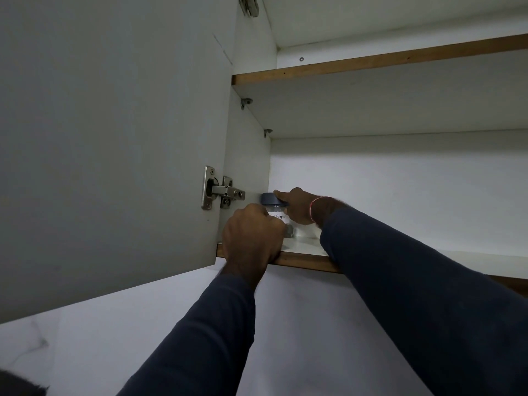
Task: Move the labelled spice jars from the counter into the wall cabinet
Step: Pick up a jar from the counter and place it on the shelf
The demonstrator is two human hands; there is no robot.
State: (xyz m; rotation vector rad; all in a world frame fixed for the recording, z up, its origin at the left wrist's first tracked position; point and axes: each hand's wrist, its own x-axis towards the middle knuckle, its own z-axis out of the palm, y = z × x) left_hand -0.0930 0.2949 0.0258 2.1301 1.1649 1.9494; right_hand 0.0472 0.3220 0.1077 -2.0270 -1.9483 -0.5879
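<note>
A clear spice jar (pixel 276 209) with a dark blue lid and a white handwritten label reading "Pepper" stands upright in the back left corner of the wall cabinet's lower shelf (pixel 305 248). My right hand (pixel 298 205) reaches in from the right, with its fingers over the lid and down the jar's right side. My left hand (pixel 251 235) is curled in a fist against the jar's lower front and hides most of the glass. A dark bit shows at the jar's base beside my left knuckles. No other jar is in view.
The cabinet door (pixel 114 138) stands open on the left, its metal hinge (pixel 221 191) close to my left hand. An upper shelf (pixel 371 62) runs above. The lower shelf stretches bare to the right. White wall lies below the cabinet.
</note>
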